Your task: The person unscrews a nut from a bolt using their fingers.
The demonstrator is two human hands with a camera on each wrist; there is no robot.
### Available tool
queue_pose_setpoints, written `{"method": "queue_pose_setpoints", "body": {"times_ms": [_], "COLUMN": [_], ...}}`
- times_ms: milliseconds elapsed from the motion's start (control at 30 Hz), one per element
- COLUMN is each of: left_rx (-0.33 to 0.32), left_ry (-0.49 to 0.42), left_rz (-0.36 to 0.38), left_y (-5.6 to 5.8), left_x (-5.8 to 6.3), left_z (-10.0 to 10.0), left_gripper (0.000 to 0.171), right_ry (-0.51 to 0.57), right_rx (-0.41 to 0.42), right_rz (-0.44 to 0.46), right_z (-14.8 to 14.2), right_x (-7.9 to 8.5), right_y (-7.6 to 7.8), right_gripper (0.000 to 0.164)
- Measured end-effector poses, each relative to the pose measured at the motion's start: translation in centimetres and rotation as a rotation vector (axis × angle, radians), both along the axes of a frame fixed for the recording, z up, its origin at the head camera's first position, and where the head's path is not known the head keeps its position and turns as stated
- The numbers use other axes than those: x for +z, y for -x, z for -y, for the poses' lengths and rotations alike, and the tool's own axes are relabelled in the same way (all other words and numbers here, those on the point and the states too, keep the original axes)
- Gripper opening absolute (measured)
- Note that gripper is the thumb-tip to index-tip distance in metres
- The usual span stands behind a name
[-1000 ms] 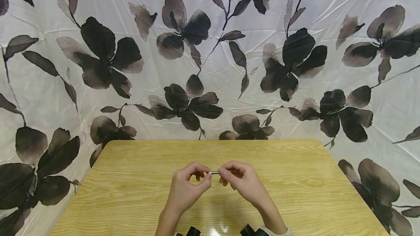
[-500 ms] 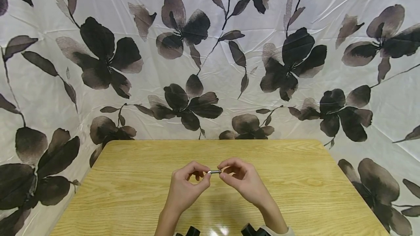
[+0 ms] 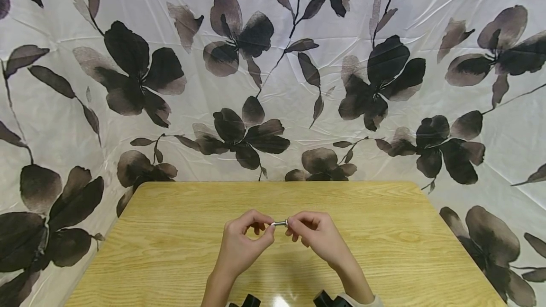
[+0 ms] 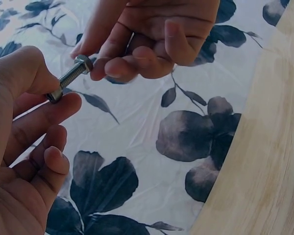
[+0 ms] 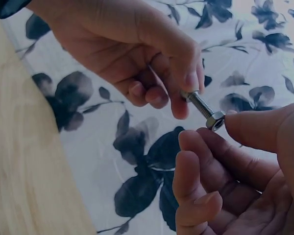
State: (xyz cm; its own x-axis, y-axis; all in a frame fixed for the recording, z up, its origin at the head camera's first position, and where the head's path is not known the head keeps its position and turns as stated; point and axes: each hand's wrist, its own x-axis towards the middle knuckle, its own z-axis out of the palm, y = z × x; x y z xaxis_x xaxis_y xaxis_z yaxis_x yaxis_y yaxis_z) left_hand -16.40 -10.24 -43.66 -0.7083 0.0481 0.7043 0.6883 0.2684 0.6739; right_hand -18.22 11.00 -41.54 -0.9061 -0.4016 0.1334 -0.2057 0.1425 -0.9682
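Note:
A silver threaded bolt (image 3: 279, 223) lies level between both hands, above the table. My left hand (image 3: 244, 243) pinches its head end between thumb and index finger; the other fingers curl loosely. On the bolt's far end sits a hex nut (image 5: 215, 121), its opening facing outward in the right wrist view. My right hand (image 3: 319, 236) pinches this nut (image 4: 84, 61) with thumb and index fingertip. Bare thread of the bolt (image 5: 200, 104) shows between nut and left fingertips. The left fingertips partly cover the bolt's head (image 4: 54, 96).
Beneath the hands spreads a light wood-grain table (image 3: 179, 221) with rounded far corners. A white cloth (image 3: 307, 146) printed with dark flowers hangs behind it and along both sides. Black wrist-worn gear (image 3: 327, 299) shows at the bottom edge.
The right fingers parted at the nut half a second ago, index finger raised, and now pinch it again. The left hand and bolt have stayed nearly still.

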Motion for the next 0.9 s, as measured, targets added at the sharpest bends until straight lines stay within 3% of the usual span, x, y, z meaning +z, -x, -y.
{"method": "queue_pose_setpoints", "body": {"times_ms": [167,467,667,900], "left_rx": [-0.010,-0.031,-0.039,-0.033], "left_ry": [-0.009,-0.037,-0.039,-0.035], "left_rz": [0.010,0.022,0.010,0.033], "left_y": [-0.05,-0.01,0.08,0.06], "left_x": [0.01,0.07,0.00,0.02], "left_z": [0.12,0.19,0.17,0.28], "left_gripper": [0.028,0.027,0.027,0.026], "right_ry": [0.014,0.056,0.081,0.061], "right_rx": [0.038,0.080,0.079,0.000], "right_rz": [-0.049,-0.105,-0.062,-0.023], "right_z": [-0.10,-0.12,0.13,0.45], "right_x": [-0.04,0.10,-0.12,-0.25], "right_y": [-0.08,-0.17,-0.08,0.08], "right_gripper": [0.019,0.023,0.023,0.020]}}
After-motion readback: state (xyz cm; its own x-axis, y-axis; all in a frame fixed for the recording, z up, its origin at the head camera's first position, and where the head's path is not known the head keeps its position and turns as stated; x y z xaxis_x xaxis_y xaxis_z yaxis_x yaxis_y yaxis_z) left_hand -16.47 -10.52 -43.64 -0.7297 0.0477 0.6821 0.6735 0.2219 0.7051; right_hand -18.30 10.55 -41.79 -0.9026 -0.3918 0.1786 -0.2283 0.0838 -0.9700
